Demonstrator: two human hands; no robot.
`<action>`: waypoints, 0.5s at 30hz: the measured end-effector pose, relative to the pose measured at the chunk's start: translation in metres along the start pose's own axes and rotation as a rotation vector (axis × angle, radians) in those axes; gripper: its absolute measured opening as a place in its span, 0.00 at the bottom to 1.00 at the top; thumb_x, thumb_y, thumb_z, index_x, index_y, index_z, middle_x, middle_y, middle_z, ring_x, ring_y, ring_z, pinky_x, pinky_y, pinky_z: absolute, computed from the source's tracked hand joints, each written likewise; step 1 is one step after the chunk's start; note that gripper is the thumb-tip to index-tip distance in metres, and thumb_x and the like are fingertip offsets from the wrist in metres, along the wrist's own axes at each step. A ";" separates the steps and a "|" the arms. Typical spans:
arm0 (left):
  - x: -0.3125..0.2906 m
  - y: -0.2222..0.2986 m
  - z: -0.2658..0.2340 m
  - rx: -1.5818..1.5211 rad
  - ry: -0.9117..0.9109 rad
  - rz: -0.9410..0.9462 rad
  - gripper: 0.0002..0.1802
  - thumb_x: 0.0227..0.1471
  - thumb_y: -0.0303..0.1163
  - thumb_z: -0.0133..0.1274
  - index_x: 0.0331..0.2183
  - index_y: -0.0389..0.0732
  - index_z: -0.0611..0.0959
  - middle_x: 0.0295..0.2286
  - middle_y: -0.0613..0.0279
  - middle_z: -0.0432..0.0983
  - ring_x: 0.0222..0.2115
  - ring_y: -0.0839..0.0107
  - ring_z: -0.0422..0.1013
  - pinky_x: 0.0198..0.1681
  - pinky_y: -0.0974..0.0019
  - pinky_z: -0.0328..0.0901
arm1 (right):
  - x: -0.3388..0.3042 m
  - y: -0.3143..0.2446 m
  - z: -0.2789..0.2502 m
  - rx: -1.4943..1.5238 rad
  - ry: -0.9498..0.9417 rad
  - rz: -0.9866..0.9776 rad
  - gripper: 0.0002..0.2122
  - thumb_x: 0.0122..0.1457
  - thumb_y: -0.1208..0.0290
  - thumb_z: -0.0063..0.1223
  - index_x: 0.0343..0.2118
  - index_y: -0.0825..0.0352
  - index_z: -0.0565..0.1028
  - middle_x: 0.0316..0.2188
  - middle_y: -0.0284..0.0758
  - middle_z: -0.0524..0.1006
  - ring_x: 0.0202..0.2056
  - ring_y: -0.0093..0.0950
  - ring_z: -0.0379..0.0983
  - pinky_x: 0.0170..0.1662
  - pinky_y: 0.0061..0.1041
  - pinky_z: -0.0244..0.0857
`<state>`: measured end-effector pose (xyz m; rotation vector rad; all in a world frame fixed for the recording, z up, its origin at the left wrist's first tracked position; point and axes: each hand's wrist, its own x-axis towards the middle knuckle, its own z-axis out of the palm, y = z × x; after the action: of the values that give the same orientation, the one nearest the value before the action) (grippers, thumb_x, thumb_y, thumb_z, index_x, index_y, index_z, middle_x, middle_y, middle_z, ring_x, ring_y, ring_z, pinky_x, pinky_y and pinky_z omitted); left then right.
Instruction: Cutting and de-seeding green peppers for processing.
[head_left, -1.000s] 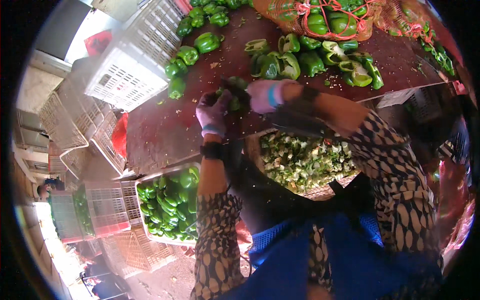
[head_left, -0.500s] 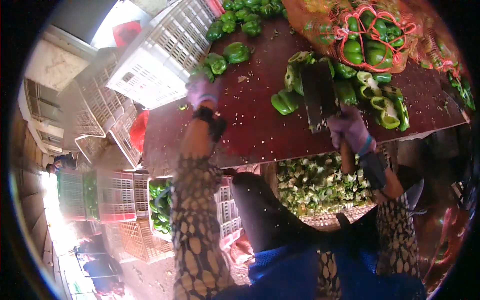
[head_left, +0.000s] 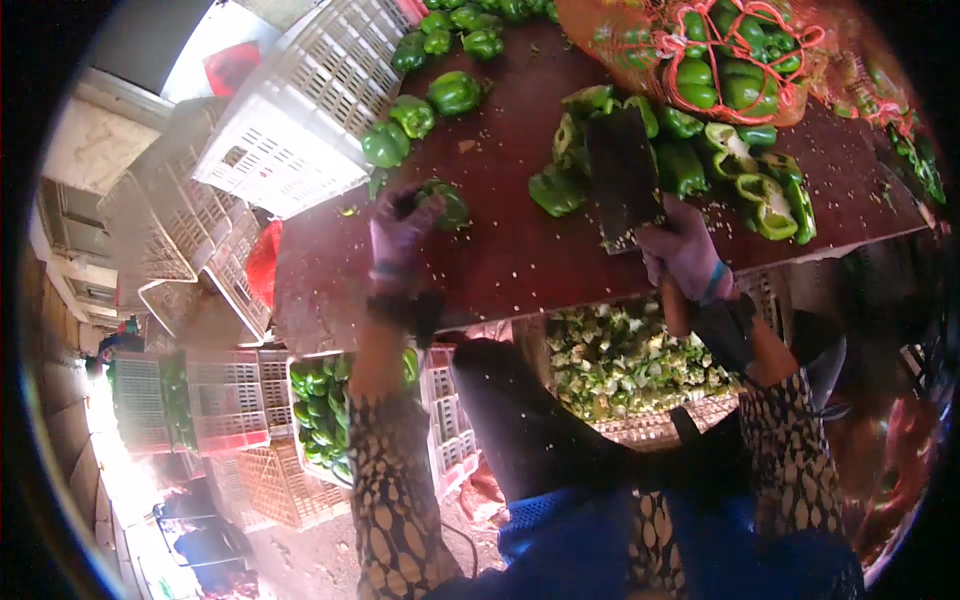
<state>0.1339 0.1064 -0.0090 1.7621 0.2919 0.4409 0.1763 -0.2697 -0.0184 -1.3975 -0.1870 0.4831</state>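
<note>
My left hand, in a purple glove, has its fingers curled round a whole green bell pepper just above the board. My right hand, gloved too, grips the wooden handle of a cleaver; its broad dark blade covers part of the peppers behind it. Left of the blade lies a whole green pepper. To its right are cut-open pepper halves with pale insides. Three whole peppers sit in a row beyond my left hand.
The dark red board is strewn with seeds. An orange net sack of peppers stands at the far right, a white crate at the far left. Below the board, between my knees, a container holds chopped pepper pieces. Another crate of peppers stands lower left.
My left hand has drawn back toward me from the row of peppers, bringing one pepper with it. My right hand still grips the cleaver, nearly in place. The view has shifted slightly.
</note>
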 end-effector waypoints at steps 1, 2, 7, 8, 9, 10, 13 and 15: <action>-0.020 0.003 0.017 -0.033 -0.001 0.029 0.23 0.40 0.24 0.64 0.41 0.33 0.77 0.35 0.56 0.78 0.34 0.69 0.75 0.37 0.66 0.71 | -0.007 -0.007 0.004 -0.042 0.001 -0.023 0.07 0.53 0.77 0.52 0.35 0.69 0.69 0.18 0.30 0.70 0.14 0.21 0.65 0.16 0.23 0.59; -0.041 0.011 0.028 -0.058 0.009 0.064 0.25 0.38 0.22 0.66 0.41 0.34 0.76 0.34 0.58 0.77 0.34 0.71 0.74 0.38 0.67 0.71 | -0.014 -0.019 0.014 -0.080 -0.012 -0.051 0.08 0.52 0.77 0.52 0.35 0.69 0.69 0.19 0.30 0.70 0.15 0.22 0.66 0.17 0.24 0.59; -0.083 0.021 0.080 -0.088 -0.025 0.142 0.29 0.33 0.19 0.69 0.40 0.36 0.73 0.35 0.60 0.75 0.36 0.73 0.73 0.40 0.67 0.72 | -0.024 -0.024 0.034 -0.857 -0.006 -0.863 0.15 0.47 0.74 0.56 0.38 0.69 0.68 0.26 0.41 0.75 0.28 0.38 0.75 0.29 0.39 0.66; -0.085 0.021 0.080 -0.066 -0.004 0.160 0.29 0.33 0.19 0.69 0.40 0.36 0.73 0.35 0.60 0.75 0.37 0.73 0.73 0.40 0.67 0.72 | -0.031 -0.030 0.044 -0.903 -0.038 -0.846 0.15 0.47 0.75 0.55 0.38 0.70 0.68 0.28 0.44 0.74 0.30 0.42 0.74 0.31 0.39 0.67; -0.085 0.018 0.081 -0.047 0.014 0.178 0.29 0.32 0.19 0.69 0.40 0.36 0.73 0.35 0.60 0.75 0.37 0.73 0.73 0.41 0.67 0.72 | -0.041 -0.039 0.054 -0.950 -0.067 -0.828 0.15 0.47 0.77 0.54 0.39 0.70 0.68 0.30 0.46 0.74 0.31 0.45 0.72 0.32 0.39 0.67; -0.085 0.015 0.081 -0.028 0.033 0.196 0.29 0.32 0.20 0.69 0.40 0.36 0.73 0.35 0.61 0.75 0.37 0.73 0.73 0.41 0.67 0.72 | -0.046 -0.044 0.061 -0.997 -0.097 -0.808 0.15 0.46 0.78 0.53 0.39 0.70 0.69 0.32 0.49 0.73 0.32 0.49 0.71 0.34 0.39 0.68; -0.087 0.016 0.086 0.006 0.030 0.217 0.30 0.31 0.19 0.69 0.40 0.36 0.73 0.35 0.62 0.74 0.37 0.73 0.72 0.42 0.68 0.71 | -0.048 -0.043 0.066 -1.171 -0.167 -0.557 0.12 0.47 0.78 0.52 0.35 0.70 0.65 0.30 0.47 0.72 0.32 0.49 0.71 0.33 0.42 0.67; -0.087 0.009 0.081 -0.130 0.011 0.198 0.30 0.30 0.20 0.69 0.39 0.37 0.74 0.35 0.63 0.73 0.36 0.74 0.72 0.41 0.69 0.71 | -0.049 -0.042 0.072 -1.206 -0.179 -0.552 0.11 0.47 0.78 0.51 0.33 0.69 0.64 0.28 0.47 0.71 0.32 0.49 0.70 0.34 0.43 0.66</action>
<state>0.0914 -0.0039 -0.0276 1.6675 0.0937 0.5990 0.1123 -0.2307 0.0422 -2.3429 -1.1132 -0.0286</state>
